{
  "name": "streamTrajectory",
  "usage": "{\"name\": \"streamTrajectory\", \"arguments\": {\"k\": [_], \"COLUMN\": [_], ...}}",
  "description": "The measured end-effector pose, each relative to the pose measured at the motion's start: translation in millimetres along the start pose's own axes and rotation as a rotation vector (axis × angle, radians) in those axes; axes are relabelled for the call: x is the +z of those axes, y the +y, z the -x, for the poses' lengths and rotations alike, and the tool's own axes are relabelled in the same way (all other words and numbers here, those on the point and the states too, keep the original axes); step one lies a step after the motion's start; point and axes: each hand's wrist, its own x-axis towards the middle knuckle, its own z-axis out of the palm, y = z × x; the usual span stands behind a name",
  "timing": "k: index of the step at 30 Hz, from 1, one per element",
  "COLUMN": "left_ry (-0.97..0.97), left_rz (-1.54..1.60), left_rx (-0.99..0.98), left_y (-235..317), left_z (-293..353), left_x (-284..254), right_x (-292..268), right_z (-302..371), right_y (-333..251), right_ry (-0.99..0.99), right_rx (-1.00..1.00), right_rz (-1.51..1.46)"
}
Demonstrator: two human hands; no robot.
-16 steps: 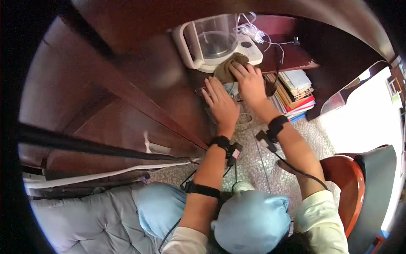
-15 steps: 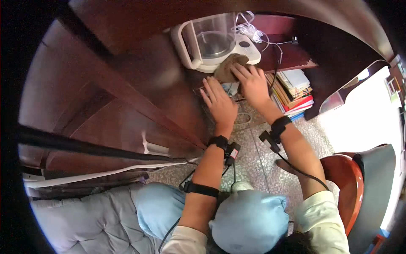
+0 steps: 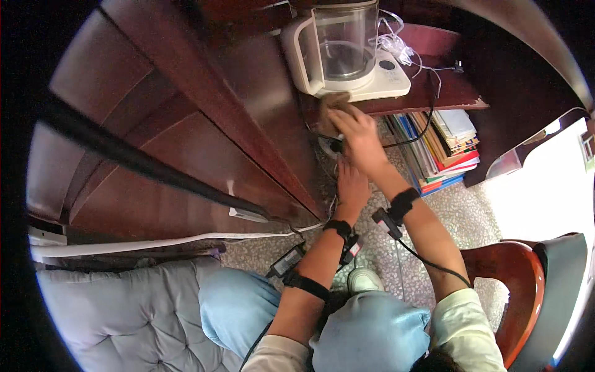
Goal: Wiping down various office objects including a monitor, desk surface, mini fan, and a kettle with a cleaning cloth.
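Observation:
My right hand (image 3: 364, 141) is closed on a brown cloth (image 3: 333, 110), which is bunched at the front edge of a dark red wooden shelf (image 3: 427, 105). Just above the cloth on that shelf stands a white appliance base (image 3: 389, 80) with a clear glass jug (image 3: 347, 53) with a white handle. My left hand (image 3: 353, 188) is lower down, close under my right wrist, beside cables near the floor. Its fingertips point away from me and are partly hidden, so whether they grip anything is unclear. Both wrists wear black straps with small devices.
Books and folders (image 3: 434, 149) stand below the shelf on the right. A bundled white cable (image 3: 396, 46) lies behind the appliance. A dark wooden panel (image 3: 248, 167) rises at the left. A grey cushion (image 3: 133, 316) and a reddish-brown chair (image 3: 511, 279) flank my legs.
The brown cloth and my right hand have moved down from the appliance base to the shelf's front edge. My left hand has dropped lower and rightward. The view has shifted slightly.

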Motion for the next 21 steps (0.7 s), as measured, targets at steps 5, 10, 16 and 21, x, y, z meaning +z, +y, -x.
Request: {"name": "streamTrajectory", "arguments": {"k": [5,10,16,21], "left_ry": [-0.216,-0.396,-0.255,-0.457], "left_rz": [1.211,0.326,-0.070,0.054], "left_rx": [-0.432,-0.015,0.136,0.062], "left_y": [-34,-41,5,0], "left_z": [60,48,36,34], "left_x": [55,47,-9,-6], "right_x": [34,24,-46,21], "right_z": [-54,-20,26,7], "right_y": [-39,-37,40,-25], "right_ry": [-0.175,-0.109,0.082,-0.040], "right_rx": [-0.039,0.003,0.359,0.038], "right_rz": [0.318,0.331,0.657,0.454]}}
